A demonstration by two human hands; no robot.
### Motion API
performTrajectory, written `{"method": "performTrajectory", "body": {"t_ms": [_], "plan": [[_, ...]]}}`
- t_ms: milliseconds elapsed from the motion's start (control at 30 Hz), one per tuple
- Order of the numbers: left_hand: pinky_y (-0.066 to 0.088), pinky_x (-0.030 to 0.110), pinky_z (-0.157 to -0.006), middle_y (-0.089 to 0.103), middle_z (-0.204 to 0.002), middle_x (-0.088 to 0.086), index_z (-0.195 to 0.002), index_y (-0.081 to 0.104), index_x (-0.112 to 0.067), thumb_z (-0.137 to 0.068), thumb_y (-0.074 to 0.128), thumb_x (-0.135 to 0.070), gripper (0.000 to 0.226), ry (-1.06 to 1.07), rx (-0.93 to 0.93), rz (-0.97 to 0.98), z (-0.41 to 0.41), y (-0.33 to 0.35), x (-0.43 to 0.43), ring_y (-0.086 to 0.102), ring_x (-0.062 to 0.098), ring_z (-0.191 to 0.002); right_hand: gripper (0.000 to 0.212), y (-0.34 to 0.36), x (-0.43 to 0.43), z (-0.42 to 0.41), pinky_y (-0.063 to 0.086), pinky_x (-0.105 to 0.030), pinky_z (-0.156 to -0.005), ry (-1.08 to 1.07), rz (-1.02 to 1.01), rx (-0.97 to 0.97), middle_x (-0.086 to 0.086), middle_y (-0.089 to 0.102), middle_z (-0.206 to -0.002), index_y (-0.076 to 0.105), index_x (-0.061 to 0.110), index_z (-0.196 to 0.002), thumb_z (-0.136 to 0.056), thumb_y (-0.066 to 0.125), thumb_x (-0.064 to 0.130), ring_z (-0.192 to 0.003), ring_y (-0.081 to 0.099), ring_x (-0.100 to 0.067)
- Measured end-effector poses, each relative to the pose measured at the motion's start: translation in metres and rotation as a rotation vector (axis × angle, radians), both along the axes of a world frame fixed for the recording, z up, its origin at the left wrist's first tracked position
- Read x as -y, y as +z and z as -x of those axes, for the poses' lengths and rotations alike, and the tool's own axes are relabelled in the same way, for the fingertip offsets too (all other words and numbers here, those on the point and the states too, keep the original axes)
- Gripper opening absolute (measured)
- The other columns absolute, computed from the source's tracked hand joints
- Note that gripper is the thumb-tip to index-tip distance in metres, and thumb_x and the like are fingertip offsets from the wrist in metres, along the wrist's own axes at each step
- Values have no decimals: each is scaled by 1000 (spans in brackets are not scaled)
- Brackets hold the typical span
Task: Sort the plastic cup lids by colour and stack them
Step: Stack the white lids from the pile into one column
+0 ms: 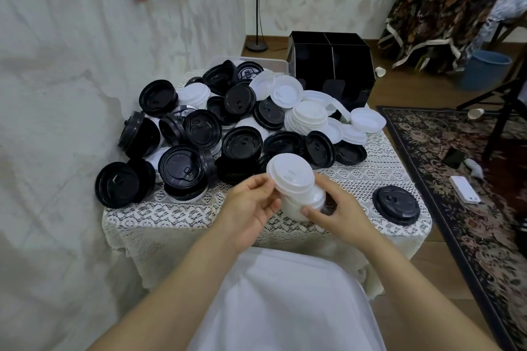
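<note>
The table (370, 177), covered with a lace cloth, carries a big mixed pile of black and white lids (216, 125) at its far side. Behind the pile stands a black divided box (332, 65); its compartments look dark, and what is inside cannot be told. A short stack of white lids (296, 188) is held between both hands above the near edge, leaning to the left, tops facing up and away. The left hand (251, 208) grips its side; the right hand (339, 208) supports the bottom part. One black lid (396, 204) lies flat alone, right of the hands.
</note>
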State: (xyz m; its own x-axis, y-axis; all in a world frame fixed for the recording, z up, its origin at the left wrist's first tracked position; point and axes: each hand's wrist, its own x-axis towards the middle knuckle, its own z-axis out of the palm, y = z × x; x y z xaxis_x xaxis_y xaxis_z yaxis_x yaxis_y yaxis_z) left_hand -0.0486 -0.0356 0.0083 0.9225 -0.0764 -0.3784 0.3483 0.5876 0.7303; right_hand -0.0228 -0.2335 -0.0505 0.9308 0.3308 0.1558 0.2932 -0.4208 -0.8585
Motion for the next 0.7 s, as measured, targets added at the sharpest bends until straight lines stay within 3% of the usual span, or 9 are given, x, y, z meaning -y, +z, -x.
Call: {"method": "performTrajectory", "body": {"t_ms": [133, 233, 400, 600, 700], "plan": [[52, 18, -53, 66, -84, 11, -92, 61, -3, -91, 54, 5, 11, 3, -91, -24, 1, -9, 12, 62, 14, -69, 91, -1, 2, 1, 37, -35, -112, -42, 18, -27, 26, 44, -143, 32, 40, -146, -67, 71, 62, -132, 42, 4], [52, 18, -50, 69, -82, 12, -97, 63, 0, -89, 58, 6, 11, -1, -118, -90, 2, -14, 15, 65, 15, -66, 98, -1, 4, 2, 34, -30, -114, -30, -88, -63, 29, 35, -147, 23, 43, -147, -66, 75, 60, -135, 37, 5], [51, 19, -49, 69, -75, 12, -99, 64, 3, -88, 62, 3, 12, -48, -88, -243, 3, -15, 17, 65, 14, -62, 80, -3, 5, 1, 33, -41, -116, -28, -91, 14, 20, 41, -148, 37, 46, -140, -71, 73, 63, -138, 37, -3], [48, 24, -50, 66, -79, 11, -89, 64, -5, -86, 68, -1, 7, -46, 45, -574, 0, -20, 11, 60, 16, -59, 60, -2, 3, 0, 27, -26, -117, -39, -37, 104, 27, 40, -143, 46, 45, -130, -74, 68, 54, -139, 33, 2], [53, 23, -68, 68, -93, -3, -93, 65, -21, -86, 66, -2, 21, -1, 255, -810, -1, -25, 10, 64, 12, -81, 61, -4, 5, -2, 25, -33, -119, -33, 2, 91, 26, 38, -146, 44, 50, -131, -75, 66, 55, -142, 31, -2]]}}
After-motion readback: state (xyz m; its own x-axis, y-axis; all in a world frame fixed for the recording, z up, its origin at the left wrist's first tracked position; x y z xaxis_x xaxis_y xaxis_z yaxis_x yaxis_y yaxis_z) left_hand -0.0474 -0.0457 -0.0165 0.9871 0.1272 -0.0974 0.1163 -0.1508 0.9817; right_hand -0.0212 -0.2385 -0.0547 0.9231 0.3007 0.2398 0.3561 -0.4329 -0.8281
